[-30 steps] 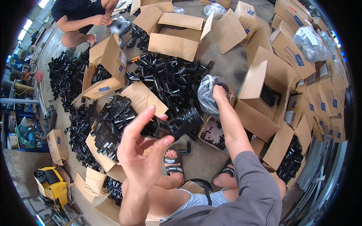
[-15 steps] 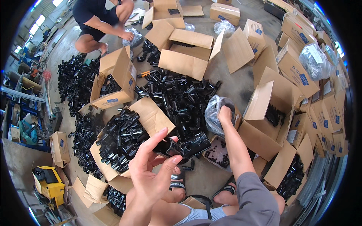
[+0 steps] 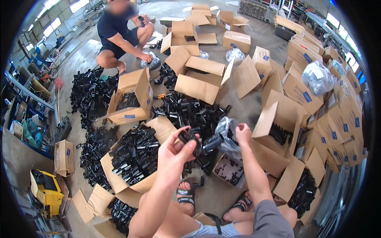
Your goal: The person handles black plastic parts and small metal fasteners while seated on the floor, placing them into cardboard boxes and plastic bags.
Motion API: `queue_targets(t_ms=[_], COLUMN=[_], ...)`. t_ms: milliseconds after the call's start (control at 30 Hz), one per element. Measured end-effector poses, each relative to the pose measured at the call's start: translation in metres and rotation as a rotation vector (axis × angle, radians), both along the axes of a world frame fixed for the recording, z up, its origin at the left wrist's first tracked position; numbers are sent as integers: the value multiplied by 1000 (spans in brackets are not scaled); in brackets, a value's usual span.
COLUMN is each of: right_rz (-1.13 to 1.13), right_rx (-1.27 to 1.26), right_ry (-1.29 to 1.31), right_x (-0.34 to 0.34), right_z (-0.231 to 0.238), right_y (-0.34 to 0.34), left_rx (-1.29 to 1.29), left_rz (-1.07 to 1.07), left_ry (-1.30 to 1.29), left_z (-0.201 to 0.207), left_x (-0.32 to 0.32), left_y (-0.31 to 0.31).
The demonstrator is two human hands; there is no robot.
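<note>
My left hand (image 3: pixel 176 148) is raised in front of me, its fingers pinched on a black plastic part (image 3: pixel 189 138). My right hand (image 3: pixel 242 133) reaches out to a clear plastic bag (image 3: pixel 225 131) and grips its edge. The bag lies beside a heap of black parts (image 3: pixel 190 113) on the concrete floor. Just below it sits a small open box of small dark pieces (image 3: pixel 229 169). An open cardboard box full of black parts (image 3: pixel 135 156) stands to my left. My sandalled feet (image 3: pixel 186 194) show at the bottom.
Another person (image 3: pixel 119 33) crouches at the far left, hands on a bag by more black parts (image 3: pixel 91 95). Open cardboard boxes (image 3: pixel 198 77) lie around, with stacked boxes (image 3: pixel 313 91) on the right. A yellow machine (image 3: pixel 45 190) and shelving (image 3: pixel 24 107) stand at left.
The view has tilted up, showing more of the floor. My left hand went from spread around a long black part to a pinch on a smaller one. My right hand stays at the bag.
</note>
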State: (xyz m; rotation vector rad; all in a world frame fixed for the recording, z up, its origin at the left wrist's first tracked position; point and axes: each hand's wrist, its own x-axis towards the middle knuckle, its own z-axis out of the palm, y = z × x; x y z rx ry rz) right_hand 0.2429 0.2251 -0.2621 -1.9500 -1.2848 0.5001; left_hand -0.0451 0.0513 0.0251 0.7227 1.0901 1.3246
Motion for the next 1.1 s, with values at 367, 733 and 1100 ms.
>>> queue_targets(t_ms=[367, 733, 1100], right_rz=[311, 212, 242], right_rx=[491, 655, 608], right_ry=[992, 1149, 1364], right_x=[-105, -122, -128], right_z=[247, 244, 234], right_y=[-201, -205, -208], left_rx=[-154, 27, 265], left_rz=[10, -31, 13], left_ry=[-307, -384, -191], left_z=[-14, -8, -6], left_x=[21, 41, 44], left_y=[-18, -29, -32])
